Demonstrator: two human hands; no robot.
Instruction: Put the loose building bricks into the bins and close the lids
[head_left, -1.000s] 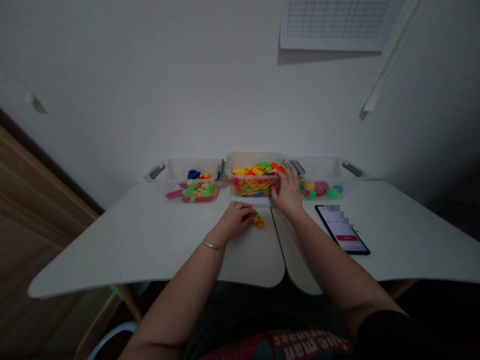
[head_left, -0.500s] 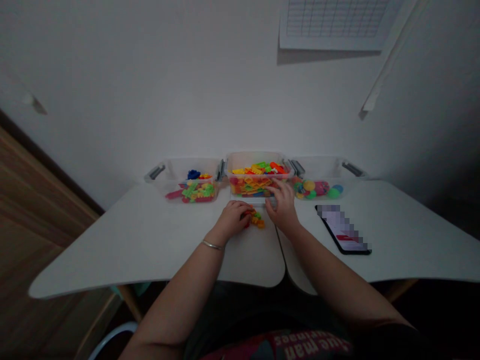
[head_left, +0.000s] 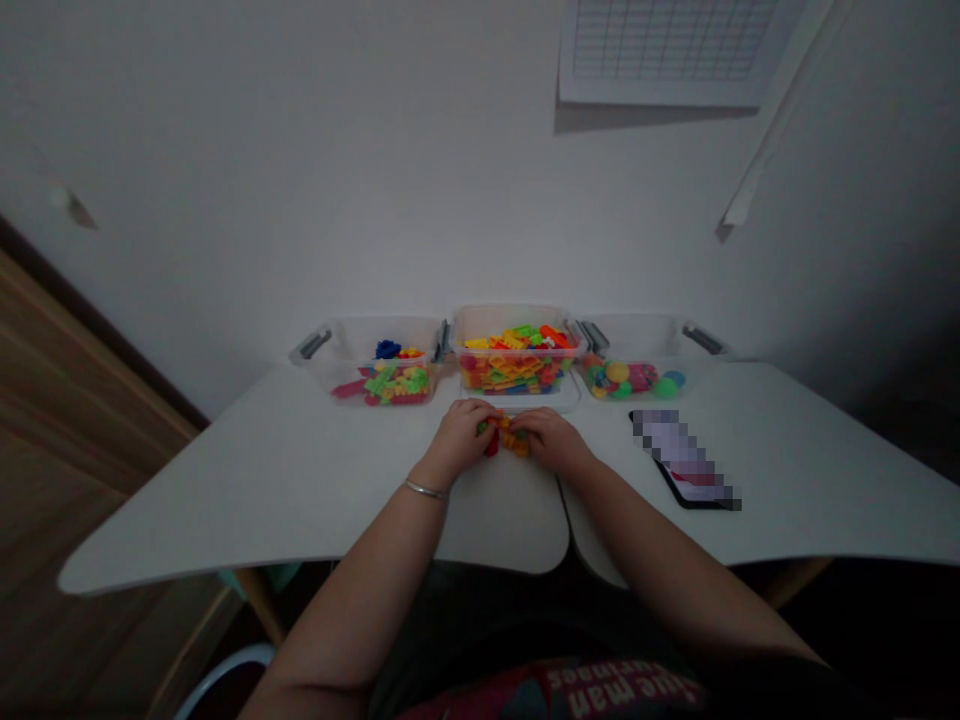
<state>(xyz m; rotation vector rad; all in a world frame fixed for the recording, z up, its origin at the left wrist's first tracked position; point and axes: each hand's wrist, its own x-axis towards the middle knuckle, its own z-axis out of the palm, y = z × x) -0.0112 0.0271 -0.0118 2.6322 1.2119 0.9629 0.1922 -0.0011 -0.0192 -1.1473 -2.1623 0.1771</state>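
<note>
Small plastic building pieces [head_left: 519, 442] in orange, red and green lie together on the white table [head_left: 360, 500], in front of the middle bin. My left hand [head_left: 463, 436], with a bracelet on its wrist, is closed on the left side of this cluster, where red and green show by the thumb. From the right, my right hand [head_left: 553, 437] has its fingers closed on the orange pieces. The fingertips partly cover the cluster, so I cannot tell how its pieces are joined.
A clear middle bin [head_left: 517, 355] full of colourful pieces stands on a white lid [head_left: 551, 400]. Beside it are a left bin [head_left: 382, 370] with mixed pieces and a right bin [head_left: 637, 350] with balls. A phone [head_left: 686, 465] lies at the right. Behind is a wall.
My right hand has come down and toward me from the front of the middle bin to the orange pieces, and its fingers have closed. My left hand has stayed nearly in place.
</note>
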